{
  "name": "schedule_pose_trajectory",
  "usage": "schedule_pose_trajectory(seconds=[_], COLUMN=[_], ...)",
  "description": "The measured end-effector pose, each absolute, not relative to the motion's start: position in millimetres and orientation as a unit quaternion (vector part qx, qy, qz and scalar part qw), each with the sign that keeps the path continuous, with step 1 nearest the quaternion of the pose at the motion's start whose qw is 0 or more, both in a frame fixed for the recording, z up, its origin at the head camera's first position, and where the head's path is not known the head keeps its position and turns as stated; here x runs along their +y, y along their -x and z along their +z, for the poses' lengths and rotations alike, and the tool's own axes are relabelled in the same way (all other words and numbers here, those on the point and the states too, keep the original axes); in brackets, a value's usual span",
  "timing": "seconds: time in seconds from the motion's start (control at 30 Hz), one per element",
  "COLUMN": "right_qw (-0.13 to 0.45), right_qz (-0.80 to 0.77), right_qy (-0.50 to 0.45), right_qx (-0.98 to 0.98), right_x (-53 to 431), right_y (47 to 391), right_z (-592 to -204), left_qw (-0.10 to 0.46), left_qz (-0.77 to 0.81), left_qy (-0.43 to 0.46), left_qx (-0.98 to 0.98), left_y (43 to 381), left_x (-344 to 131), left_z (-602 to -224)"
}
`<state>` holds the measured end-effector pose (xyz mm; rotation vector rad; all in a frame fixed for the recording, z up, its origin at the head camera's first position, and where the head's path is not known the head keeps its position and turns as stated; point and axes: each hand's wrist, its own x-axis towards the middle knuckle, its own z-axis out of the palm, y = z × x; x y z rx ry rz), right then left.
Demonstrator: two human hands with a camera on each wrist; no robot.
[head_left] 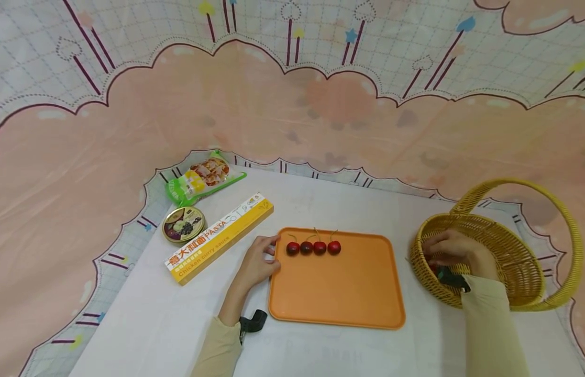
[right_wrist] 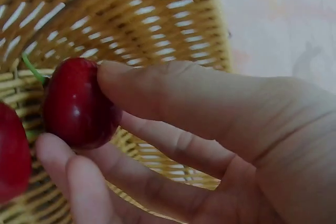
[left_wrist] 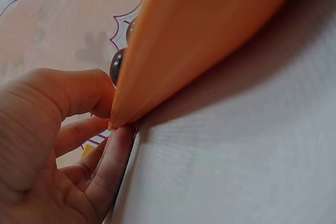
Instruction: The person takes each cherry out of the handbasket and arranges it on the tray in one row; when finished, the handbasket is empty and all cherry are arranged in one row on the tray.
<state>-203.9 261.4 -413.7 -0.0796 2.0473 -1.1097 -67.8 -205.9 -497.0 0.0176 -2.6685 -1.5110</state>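
Observation:
Inside the yellow wicker basket, my right hand pinches a dark red cherry between thumb and fingers; its green stem points up and away. Another red cherry lies beside it, cut off by the left border of the right wrist view. My left hand grips the left rim of the orange tray, thumb on one side and fingers on the other. Several cherries with stems sit in a row along the tray's upper left part.
Left of the tray lie a yellow and white pasta box, a round tin and a green food bag. The basket's tall handle arches over its right side. A patterned cloth backdrop rises behind the white table.

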Motion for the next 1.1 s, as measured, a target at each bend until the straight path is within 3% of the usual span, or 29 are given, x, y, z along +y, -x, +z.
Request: schedule_pose_trajectory(seconds=[0.47, 0.73, 0.9, 1.1], right_qw=[0.332, 0.279, 0.238, 0.213], right_qz=[-0.440, -0.565, -0.598, -0.501], right_qy=[0.030, 0.011, 0.018, 0.034], right_qx=[0.834, 0.776, 0.765, 0.838], right_x=[285.1, 284.1, 265.8, 215.9], right_y=[193.2, 184.2, 173.0, 167.1], right_z=[-389.1, -378.1, -371.1, -371.2], left_qw=[0.031, 0.027, 0.026, 0.029], left_qz=[-0.489, -0.487, -0.486, -0.487], left_qy=[-0.013, -0.015, -0.014, -0.011], left_qx=[-0.872, -0.873, -0.873, -0.873], left_y=[69.4, 71.3, 70.5, 69.1], left_x=[-207.2, -206.1, -206.0, -206.0], left_z=[-495.5, -497.8, -495.9, -496.4])
